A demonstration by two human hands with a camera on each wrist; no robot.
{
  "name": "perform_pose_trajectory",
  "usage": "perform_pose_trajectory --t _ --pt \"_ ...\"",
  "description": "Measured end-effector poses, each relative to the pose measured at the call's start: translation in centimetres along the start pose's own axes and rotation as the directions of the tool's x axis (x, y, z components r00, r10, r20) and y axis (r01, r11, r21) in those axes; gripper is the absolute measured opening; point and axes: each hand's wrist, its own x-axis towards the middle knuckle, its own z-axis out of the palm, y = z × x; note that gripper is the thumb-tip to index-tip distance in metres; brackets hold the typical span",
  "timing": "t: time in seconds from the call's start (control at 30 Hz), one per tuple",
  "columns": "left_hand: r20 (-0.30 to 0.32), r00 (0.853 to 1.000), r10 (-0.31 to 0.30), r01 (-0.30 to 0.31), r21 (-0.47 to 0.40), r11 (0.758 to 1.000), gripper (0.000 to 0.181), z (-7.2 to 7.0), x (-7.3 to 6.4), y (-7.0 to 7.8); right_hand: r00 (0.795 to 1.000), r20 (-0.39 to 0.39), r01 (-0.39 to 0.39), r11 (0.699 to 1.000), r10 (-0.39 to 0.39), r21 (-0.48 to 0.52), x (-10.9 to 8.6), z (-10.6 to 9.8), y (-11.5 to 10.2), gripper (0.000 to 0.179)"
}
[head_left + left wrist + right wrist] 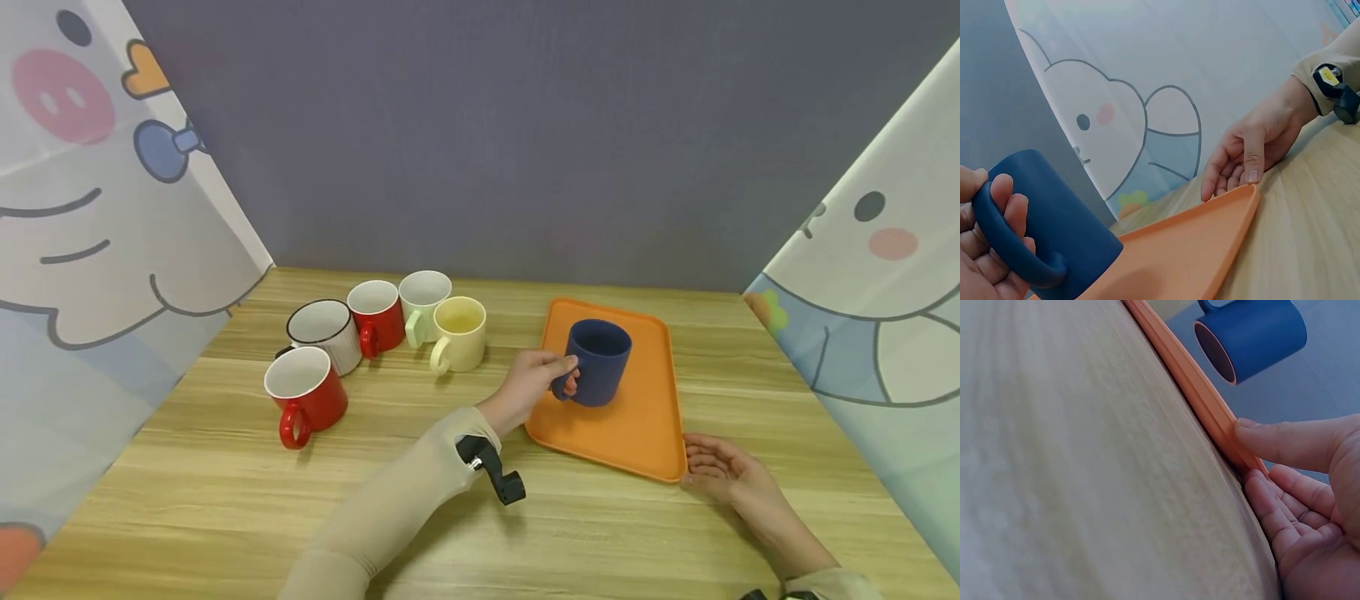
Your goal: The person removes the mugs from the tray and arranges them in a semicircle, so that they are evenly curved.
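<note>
My left hand (528, 385) grips a dark blue mug (602, 367) by its handle, with fingers curled through the loop in the left wrist view. The mug is held over an orange tray (645, 442); its underside (1215, 353) shows in the right wrist view, apart from the tray. At the tray's near right corner, my right hand (731, 479) holds the edge. Its thumb (1285, 442) lies against the rim, and the other fingers (1272, 509) are around the corner.
Left on the wooden table (450, 533) stand two red mugs (318, 400) (384, 325), a white mug with a black rim (337, 337), a pale green mug (426, 310) and a pale yellow mug (467, 346). A grey wall (480, 150) and printed side panels enclose the table.
</note>
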Motion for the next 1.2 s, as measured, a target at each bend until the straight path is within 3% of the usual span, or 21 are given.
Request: perform_pose_trajectory --t 0.7,1.2 --pt "0.075 0.997 0.021 -0.022 0.003 1.0 0.026 -4.9 -4.8 0.8 1.0 -0.002 -0.018 1.0 0.018 -0.011 0.0 0.1 0.0 0.049" --pt "0.067 0.997 0.03 -0.031 0.023 0.999 0.025 -7.9 -7.5 0.9 1.0 0.003 -0.002 1.0 0.002 0.019 0.2 -0.2 0.1 0.049"
